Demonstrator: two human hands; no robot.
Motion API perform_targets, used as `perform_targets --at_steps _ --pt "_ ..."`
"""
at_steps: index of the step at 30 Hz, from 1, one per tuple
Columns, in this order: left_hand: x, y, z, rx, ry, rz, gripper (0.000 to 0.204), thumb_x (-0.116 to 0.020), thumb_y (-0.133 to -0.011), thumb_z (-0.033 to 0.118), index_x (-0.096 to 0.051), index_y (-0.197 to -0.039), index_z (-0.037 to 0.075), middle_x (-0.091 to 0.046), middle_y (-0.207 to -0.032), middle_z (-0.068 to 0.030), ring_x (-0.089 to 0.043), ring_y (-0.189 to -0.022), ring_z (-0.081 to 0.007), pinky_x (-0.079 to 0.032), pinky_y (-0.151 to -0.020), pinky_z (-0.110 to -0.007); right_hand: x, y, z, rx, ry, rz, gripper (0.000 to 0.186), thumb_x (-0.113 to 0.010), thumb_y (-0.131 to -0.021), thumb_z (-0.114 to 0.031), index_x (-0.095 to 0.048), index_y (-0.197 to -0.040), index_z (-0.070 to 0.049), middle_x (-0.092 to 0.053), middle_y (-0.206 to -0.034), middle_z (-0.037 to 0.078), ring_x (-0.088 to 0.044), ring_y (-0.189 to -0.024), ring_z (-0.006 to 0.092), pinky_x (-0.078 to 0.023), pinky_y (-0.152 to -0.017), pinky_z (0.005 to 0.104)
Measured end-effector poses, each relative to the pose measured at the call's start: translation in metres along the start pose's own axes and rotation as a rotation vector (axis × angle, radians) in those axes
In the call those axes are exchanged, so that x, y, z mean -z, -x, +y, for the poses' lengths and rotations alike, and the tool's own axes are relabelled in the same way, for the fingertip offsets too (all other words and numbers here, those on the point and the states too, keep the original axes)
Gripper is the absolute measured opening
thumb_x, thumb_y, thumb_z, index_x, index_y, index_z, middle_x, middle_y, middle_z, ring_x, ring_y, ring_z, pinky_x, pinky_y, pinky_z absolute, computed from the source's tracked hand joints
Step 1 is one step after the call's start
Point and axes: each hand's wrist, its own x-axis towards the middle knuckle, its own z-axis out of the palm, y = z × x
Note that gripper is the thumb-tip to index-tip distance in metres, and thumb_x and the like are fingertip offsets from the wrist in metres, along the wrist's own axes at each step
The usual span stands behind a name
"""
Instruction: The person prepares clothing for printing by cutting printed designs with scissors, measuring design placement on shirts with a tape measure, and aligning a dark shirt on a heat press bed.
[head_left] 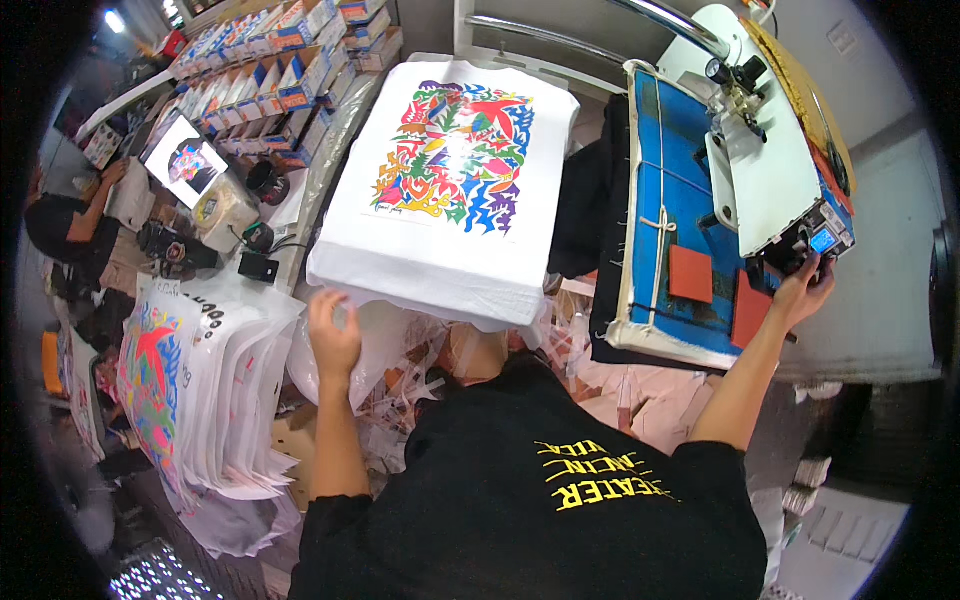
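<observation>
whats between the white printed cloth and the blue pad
Black fabric lies between the white printed cloth and the blue pad, as the head view shows.

Three rows of yellow capitals (600,491) crossed the black shirt (450,490) that the person wore. On the white shirt (430,272), a short black handwritten-style signature (389,207) stood under the lower left of the multicoloured print (460,165). Large black lettering (211,316) marked the clear sheets (235,420), and the boxes (300,90) carried printed lettering. The press's blue-lit screen (822,240) perhaps showed figures, too small to read.
</observation>
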Motion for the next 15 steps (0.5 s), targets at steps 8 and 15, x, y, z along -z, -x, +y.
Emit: perform_targets --at_steps 8,15 --pt "-0.036 -0.122 -0.196 0.323 0.602 -0.044 0.047 -0.05 -0.104 0.039 -0.057 -0.133 0.003 -0.063 -0.13 -0.0118 -0.06 -0.116 -0.024 -0.047 -0.1 -0.036 -0.017 -0.011 0.039 -0.132 -0.2 0.026 0.047 -0.066 -0.098 -0.03 -0.054 -0.13 0.001 -0.063 -0.124 0.016 -0.063 -0.105 0.0226 -0.051 -0.089 0.0342" --pt "-0.049 -0.094 -0.167 0.964 1.255 -0.365 0.063 -0.054 -0.094 0.06 -0.057 -0.135 0.013 -0.061 -0.134 -0.0077 -0.051 -0.128 -0.0283 -0.039 -0.106 -0.048 0.005 -0.018 0.036 -0.087 0.011 0.052 0.046 -0.062 -0.098 -0.032 -0.059 -0.129 0.002 -0.064 -0.125 0.018 -0.063 -0.11 0.026 -0.049 -0.093 0.036"
